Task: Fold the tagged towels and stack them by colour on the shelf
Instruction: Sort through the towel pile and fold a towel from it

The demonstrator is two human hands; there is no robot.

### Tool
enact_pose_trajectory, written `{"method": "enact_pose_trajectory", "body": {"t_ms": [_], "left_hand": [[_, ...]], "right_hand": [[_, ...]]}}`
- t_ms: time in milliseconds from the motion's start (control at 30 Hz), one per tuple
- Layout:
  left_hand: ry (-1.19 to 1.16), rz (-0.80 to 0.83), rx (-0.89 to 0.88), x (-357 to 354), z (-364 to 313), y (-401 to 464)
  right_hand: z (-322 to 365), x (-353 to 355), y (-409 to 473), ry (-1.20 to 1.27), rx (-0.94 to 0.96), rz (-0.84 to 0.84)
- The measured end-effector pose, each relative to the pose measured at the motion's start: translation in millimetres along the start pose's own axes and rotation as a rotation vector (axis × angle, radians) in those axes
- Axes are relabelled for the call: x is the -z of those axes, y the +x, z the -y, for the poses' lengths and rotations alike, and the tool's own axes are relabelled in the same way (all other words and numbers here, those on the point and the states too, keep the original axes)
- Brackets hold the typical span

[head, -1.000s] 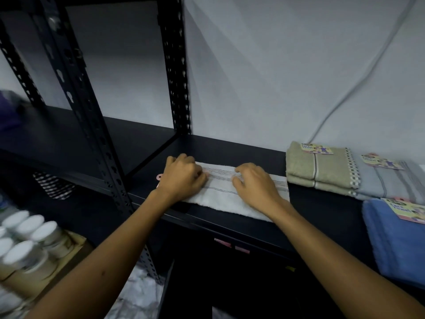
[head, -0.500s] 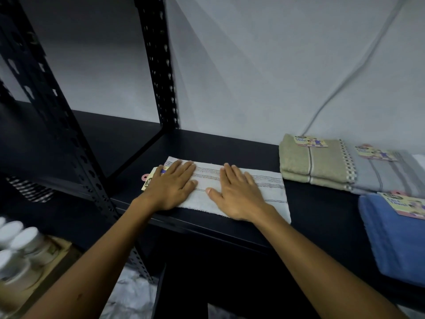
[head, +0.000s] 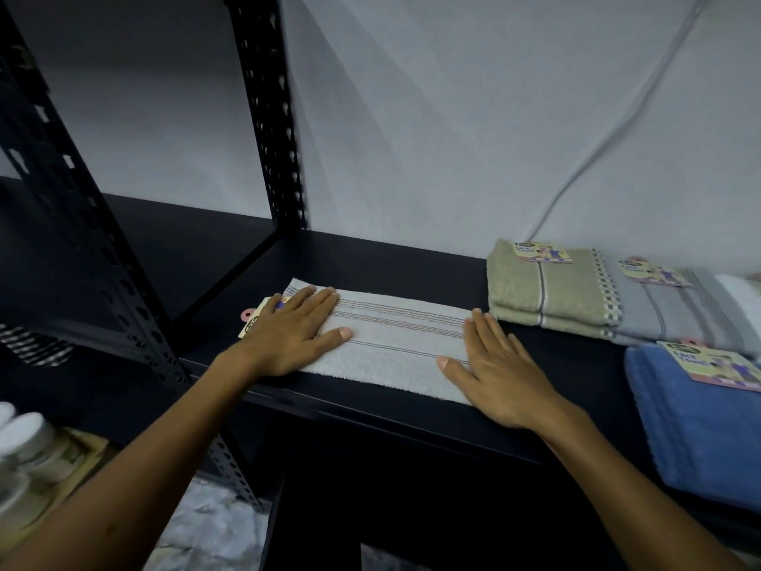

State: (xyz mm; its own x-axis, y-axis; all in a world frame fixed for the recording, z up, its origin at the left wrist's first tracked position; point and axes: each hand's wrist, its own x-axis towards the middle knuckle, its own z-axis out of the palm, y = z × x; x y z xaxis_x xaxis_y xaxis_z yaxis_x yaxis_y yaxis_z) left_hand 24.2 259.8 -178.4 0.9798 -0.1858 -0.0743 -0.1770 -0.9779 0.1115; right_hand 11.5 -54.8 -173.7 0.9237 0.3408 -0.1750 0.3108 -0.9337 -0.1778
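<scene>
Head view, landmark: the folded white terry towel with thin coloured stripes [head: 391,344] lies flat along the front edge of the dark metal shelf board [head: 412,261], its long side running left to right.

Left hand: the left hand [head: 292,335] lies palm down on the white towel's left end, fingers straight and together, thumb stretched out toward the towel's middle; it holds nothing, only presses.

Right hand: the right hand [head: 498,372] lies flat on the white towel's right end, fingers straight and reaching toward the back corner, the heel of the palm over the towel's front right corner.

Tag: a pale card label with a pink hanger tab [head: 251,323] sticks out from under the left hand, just past the white towel's left end.

Right of the white towel: two folded olive-green towels [head: 543,298] are stacked just beside it, a card label on top; touching them farther right is a folded grey striped towel [head: 667,311], also labelled.

Front right of the white towel: a folded blue towel [head: 700,426] with a card label lies nearer the shelf's front edge, apart from it.

Left of the white towel: a black perforated steel upright [head: 267,117] rises behind its left end.

Below left of the white towel: white-lidded jars [head: 24,438] stand lower down, blurred.
</scene>
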Motion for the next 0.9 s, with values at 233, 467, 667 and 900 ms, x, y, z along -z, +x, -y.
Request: {"method": "enact_pose_trajectory", "body": {"t_ms": [233, 467, 667, 900], "left_hand": [[-0.027, -0.073, -0.054, 14, 17, 17], [0.099, -0.428, 0.236, 22, -9, 29], [-0.095, -0.398, 0.21, 8, -14, 27], [0.133, -0.351, 0.073, 27, -18, 49]], "right_hand": [[23, 2, -40, -0.064, 0.027, -0.182], [71, -18, -66, -0.08, 0.263, -0.494], [81, -11, -51, 0.197, 0.212, -0.514], [76, -8, -36, 0.163, -0.023, -0.374]]}}
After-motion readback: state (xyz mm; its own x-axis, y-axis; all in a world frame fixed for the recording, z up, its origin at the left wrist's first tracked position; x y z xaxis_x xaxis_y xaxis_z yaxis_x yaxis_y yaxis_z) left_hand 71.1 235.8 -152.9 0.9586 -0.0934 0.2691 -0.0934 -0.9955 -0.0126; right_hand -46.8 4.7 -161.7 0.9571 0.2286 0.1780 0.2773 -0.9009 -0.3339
